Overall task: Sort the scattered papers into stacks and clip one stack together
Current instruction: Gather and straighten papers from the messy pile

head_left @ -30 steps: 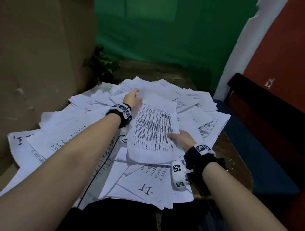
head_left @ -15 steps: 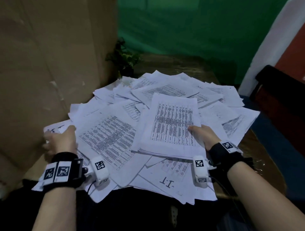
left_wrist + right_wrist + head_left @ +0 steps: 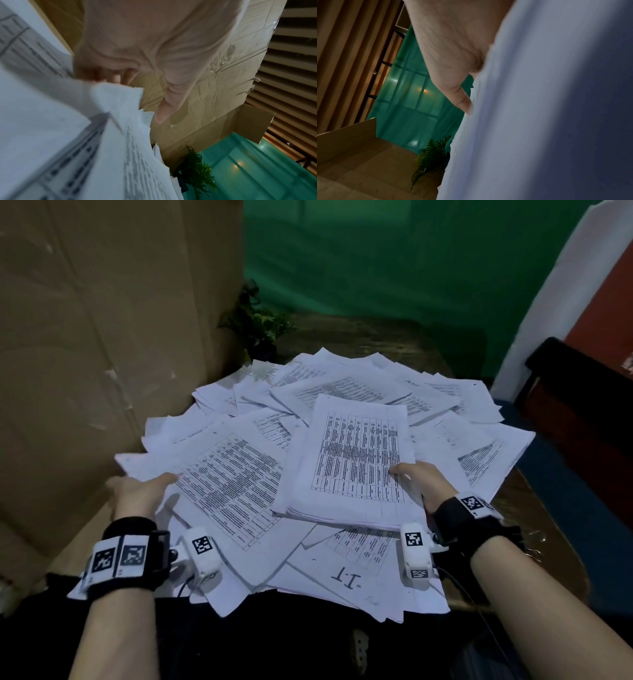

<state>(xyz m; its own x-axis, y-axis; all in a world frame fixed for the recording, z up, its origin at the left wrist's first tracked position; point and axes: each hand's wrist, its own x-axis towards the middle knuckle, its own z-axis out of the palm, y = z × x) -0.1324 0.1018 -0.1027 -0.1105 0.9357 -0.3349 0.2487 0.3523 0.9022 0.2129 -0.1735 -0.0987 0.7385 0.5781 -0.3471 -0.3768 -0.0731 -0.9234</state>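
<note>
While pinning the gathered stack at its right edge, thumb on top and fingers hidden beneath, right hand grips it raised over the scattered papers that cover the bench. Left hand at the near-left corner of a loose printed sheet: thumb laid over the top edge, fingers curled under the paper in the left wrist view, so pinching it. Long axis of that sheet running away and rightward, its far corner just beside the stack's left edge. Left hand plainly the nearer one; probably a carry to the right and onto the stack, corners squared to match. No clip seen anywhere. Small plant at the far edge, cardboard to the left.
</note>
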